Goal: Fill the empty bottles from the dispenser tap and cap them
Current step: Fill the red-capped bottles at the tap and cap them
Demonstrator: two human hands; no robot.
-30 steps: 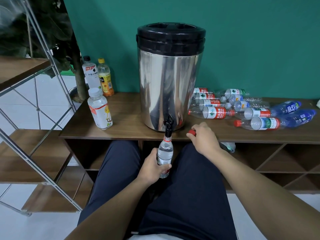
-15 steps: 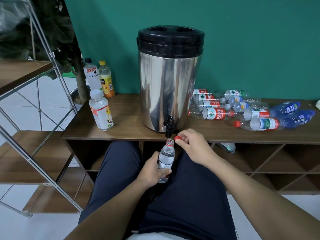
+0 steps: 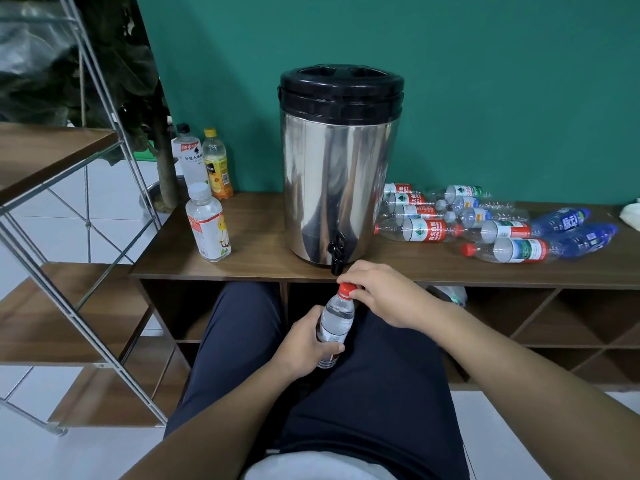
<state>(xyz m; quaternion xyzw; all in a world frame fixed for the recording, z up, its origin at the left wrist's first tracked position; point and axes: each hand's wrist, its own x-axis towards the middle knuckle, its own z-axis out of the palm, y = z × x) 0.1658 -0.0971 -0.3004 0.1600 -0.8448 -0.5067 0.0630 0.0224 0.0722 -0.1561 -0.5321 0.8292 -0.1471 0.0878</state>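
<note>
A steel dispenser with a black lid stands on the wooden shelf top; its black tap hangs over the front edge. Below the tap, my left hand grips a small clear bottle filled with water, held upright over my lap. My right hand pinches the red cap that sits on the bottle's neck. Several empty bottles lie on their sides to the right of the dispenser.
Three capped bottles stand left of the dispenser: a white-capped one in front, a black-capped one and a yellow one behind. A metal-framed shelf rack and a plant fill the left. Open cubbies lie under the shelf top.
My left hand lowered the bottle away from the tap. My right hand brought the red cap from the shelf edge onto the bottle's neck.
</note>
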